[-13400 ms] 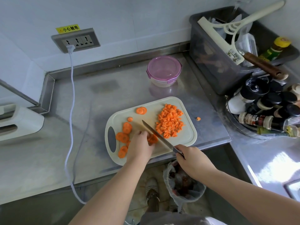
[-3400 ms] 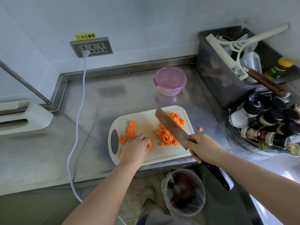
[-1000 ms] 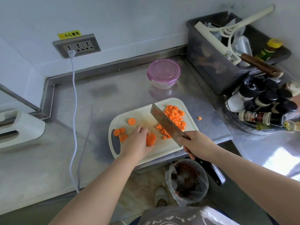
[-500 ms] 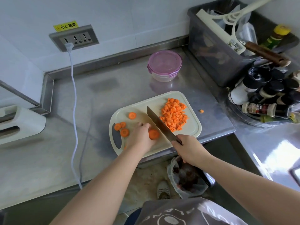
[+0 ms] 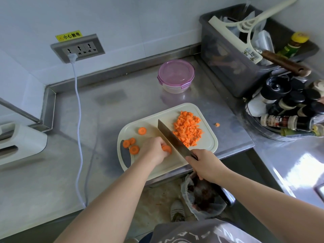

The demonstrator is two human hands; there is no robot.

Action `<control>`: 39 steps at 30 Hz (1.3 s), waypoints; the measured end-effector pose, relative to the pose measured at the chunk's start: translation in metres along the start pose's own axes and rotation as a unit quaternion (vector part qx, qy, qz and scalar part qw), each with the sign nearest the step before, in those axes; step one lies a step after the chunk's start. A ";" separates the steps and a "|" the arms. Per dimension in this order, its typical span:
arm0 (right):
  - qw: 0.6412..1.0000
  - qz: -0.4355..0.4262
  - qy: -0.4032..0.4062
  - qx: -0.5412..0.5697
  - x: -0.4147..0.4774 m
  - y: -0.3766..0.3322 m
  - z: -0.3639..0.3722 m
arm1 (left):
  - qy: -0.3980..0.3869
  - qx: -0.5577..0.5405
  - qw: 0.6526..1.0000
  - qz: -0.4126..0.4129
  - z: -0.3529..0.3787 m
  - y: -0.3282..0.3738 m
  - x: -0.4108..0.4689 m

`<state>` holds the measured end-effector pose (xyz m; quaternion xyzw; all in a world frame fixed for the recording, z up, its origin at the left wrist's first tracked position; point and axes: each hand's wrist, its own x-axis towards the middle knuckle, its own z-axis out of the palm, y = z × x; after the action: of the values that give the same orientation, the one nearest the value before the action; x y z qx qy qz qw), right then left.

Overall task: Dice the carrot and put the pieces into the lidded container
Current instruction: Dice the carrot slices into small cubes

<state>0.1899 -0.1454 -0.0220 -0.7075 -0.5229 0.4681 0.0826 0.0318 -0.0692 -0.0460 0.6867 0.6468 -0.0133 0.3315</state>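
The job looks well past halfway. A pile of diced carrot (image 5: pixel 188 129) sits on the right part of the cutting board (image 5: pixel 206 146). One stray cube (image 5: pixel 217 124) lies on the desk (image 5: pixel 105 106) just beside the board, and four round slices (image 5: pixel 134 149) wait near its handle end. The container (image 5: pixel 176 74) stands behind the board with its lid on, so filling it is yet to come. The left hand (image 5: pixel 154 149) curls its fingers (image 5: pixel 160 142) over a small stack of slices (image 5: pixel 166 148), pinning it to the board. The stack pokes out at the fingertips, right against the knife (image 5: pixel 172 137) blade. The right hand (image 5: pixel 205 164) has its fingers wrapped round the knife handle.
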 end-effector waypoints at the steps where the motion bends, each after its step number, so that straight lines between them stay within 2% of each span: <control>1: 1.000 0.002 0.001 0.003 0.000 -0.001 0.000 | 0.021 0.012 0.999 0.030 -0.002 0.000 0.000; 3: 1.000 0.004 0.004 0.010 -0.001 -0.002 -0.001 | 0.055 0.057 0.992 0.103 -0.005 -0.002 0.000; 6: 1.000 0.002 0.004 0.011 0.000 -0.004 0.001 | 0.040 0.118 0.980 0.157 -0.002 -0.012 -0.003; 10: 1.000 0.004 -0.004 0.006 0.000 -0.004 0.004 | -0.005 0.094 0.986 0.136 0.000 -0.024 -0.009; 18: 1.000 -0.005 0.006 -0.017 0.000 -0.002 0.006 | 0.030 0.077 0.995 0.048 0.009 -0.017 -0.011; 28: 1.000 -0.015 0.020 -0.002 0.001 0.000 0.012 | 0.079 0.020 0.996 0.032 0.015 -0.015 -0.006; 36: 0.999 -0.022 0.027 -0.024 -0.001 -0.001 0.016 | 0.086 -0.164 0.982 -0.033 0.017 -0.015 -0.009; 39: 0.999 -0.031 0.028 -0.034 -0.003 -0.001 0.017 | 0.088 -0.199 0.974 -0.056 0.015 -0.016 -0.008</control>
<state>0.1768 -0.1534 -0.0293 -0.7062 -0.5576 0.4274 0.0876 0.0218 -0.0842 -0.0610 0.5682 0.7005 0.1572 0.4021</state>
